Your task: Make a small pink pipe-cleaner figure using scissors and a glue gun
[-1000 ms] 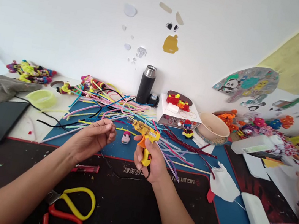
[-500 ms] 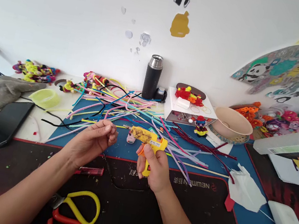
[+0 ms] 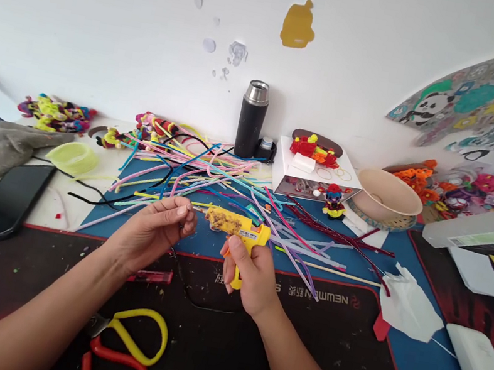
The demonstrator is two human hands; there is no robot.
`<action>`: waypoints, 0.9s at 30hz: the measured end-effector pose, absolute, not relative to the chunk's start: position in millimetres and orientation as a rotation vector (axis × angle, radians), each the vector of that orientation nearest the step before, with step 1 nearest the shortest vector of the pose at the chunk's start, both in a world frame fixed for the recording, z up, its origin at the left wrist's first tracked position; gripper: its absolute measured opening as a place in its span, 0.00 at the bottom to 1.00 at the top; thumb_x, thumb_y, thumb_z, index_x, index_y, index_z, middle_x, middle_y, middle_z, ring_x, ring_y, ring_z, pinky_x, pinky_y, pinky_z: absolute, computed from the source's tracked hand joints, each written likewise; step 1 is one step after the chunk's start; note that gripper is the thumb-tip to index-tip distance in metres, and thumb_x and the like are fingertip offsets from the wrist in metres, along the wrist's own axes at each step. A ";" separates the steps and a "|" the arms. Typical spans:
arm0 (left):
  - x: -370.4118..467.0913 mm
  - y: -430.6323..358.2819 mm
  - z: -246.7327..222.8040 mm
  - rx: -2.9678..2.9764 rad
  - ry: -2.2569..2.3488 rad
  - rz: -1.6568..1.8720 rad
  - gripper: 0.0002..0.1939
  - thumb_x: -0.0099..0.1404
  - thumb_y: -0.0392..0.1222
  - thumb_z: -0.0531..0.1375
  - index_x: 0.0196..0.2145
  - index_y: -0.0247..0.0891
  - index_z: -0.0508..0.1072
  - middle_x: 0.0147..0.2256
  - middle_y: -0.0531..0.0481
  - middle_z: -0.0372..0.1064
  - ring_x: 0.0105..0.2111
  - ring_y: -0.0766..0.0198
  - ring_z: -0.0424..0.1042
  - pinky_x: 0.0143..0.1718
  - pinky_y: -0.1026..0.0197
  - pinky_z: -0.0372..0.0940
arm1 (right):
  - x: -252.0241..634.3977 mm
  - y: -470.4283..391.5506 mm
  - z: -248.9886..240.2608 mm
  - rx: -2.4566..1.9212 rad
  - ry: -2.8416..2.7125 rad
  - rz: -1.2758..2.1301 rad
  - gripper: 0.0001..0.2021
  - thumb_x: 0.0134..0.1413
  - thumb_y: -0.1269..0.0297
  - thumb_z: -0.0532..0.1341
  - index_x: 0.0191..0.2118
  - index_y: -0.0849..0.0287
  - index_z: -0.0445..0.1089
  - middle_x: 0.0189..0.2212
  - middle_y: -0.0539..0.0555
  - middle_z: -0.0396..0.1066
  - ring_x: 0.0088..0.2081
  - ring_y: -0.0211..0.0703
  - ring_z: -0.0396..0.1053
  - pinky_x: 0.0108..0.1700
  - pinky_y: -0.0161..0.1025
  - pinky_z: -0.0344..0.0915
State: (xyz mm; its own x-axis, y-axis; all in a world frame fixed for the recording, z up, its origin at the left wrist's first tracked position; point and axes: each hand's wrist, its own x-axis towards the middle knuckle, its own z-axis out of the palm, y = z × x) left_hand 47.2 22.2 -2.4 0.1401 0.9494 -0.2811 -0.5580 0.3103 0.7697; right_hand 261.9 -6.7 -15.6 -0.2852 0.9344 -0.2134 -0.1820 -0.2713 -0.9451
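My right hand (image 3: 251,269) is wrapped round the handle of a yellow hot glue gun (image 3: 231,223), its barrel stained brown and its nozzle pointing left. Thumb and fingers of my left hand (image 3: 163,224) are pinched together right at the nozzle tip. Whatever sits in that pinch is too small to make out. Below the left forearm lie scissors (image 3: 139,335) with one yellow and one red handle. A small red-pink tool (image 3: 152,276) rests on the black mat (image 3: 218,346), partly behind my left wrist.
Many coloured pipe cleaners (image 3: 201,170) spread over the blue mat behind my hands. A black thermos (image 3: 251,119), a white box (image 3: 311,174) and a beige bowl (image 3: 389,194) stand at the back. A phone (image 3: 5,203) lies left; a white tissue (image 3: 412,303) right.
The glue gun has moved left, bringing its nozzle up to the fingertips of my left hand. My left hand stays pinched. The whole view has shifted slightly.
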 end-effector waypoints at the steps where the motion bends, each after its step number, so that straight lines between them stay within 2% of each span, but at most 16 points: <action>1: 47.0 22.2 -2.8 0.558 0.856 1.171 0.18 0.49 0.45 0.84 0.28 0.38 0.82 0.27 0.51 0.73 0.28 0.66 0.70 0.32 0.65 0.69 | 261.9 -6.9 -16.1 -1.077 -1.100 1.690 0.33 0.58 0.26 0.66 0.30 0.57 0.73 0.12 0.46 0.63 0.13 0.35 0.59 0.19 0.34 0.57; 7: 46.8 22.4 -3.4 0.536 0.839 1.155 0.18 0.49 0.44 0.85 0.28 0.36 0.82 0.27 0.51 0.74 0.28 0.67 0.71 0.32 0.66 0.71 | 262.0 -7.4 -16.7 -1.076 -1.093 1.703 0.35 0.56 0.24 0.66 0.29 0.58 0.73 0.11 0.46 0.63 0.12 0.34 0.58 0.19 0.34 0.56; 27: 45.8 23.1 -7.4 0.559 0.820 1.142 0.18 0.50 0.43 0.85 0.30 0.34 0.83 0.27 0.50 0.75 0.28 0.67 0.73 0.32 0.66 0.71 | 263.1 -7.9 -18.0 -1.087 -1.113 1.702 0.35 0.58 0.25 0.66 0.27 0.58 0.72 0.11 0.46 0.62 0.12 0.33 0.58 0.19 0.33 0.57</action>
